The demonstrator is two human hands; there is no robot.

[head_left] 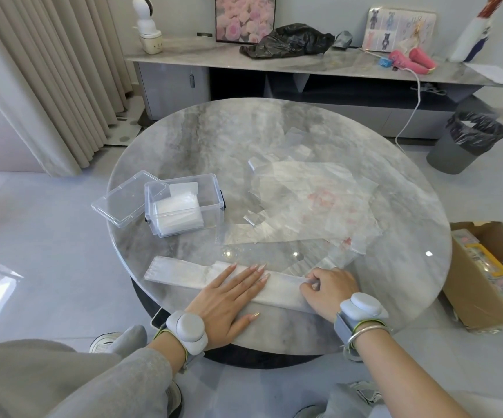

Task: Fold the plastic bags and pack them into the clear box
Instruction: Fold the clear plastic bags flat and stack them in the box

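Table top [214, 140] grey-white marble veining. Folded strip [184, 271] milky white; spread bag [319, 200] translucent, faint red print. Box [184, 203] clear — dark latches [223, 200]. Behind: black bag [289, 40], pink rose picture [244, 16], beige curtain [48, 86].

a loose grey sleeve [63, 381] covers the left arm; the right forearm is bare. each wrist carries a pale grey, rounded device: the left wrist device [187, 330] and the right wrist device [361, 306], on a grey strap. beside the right one sit a thin silver bangle [367, 330] and a yellow-green cord. the left hand [226, 300] has long pointed nails. grey trousers [132, 336].
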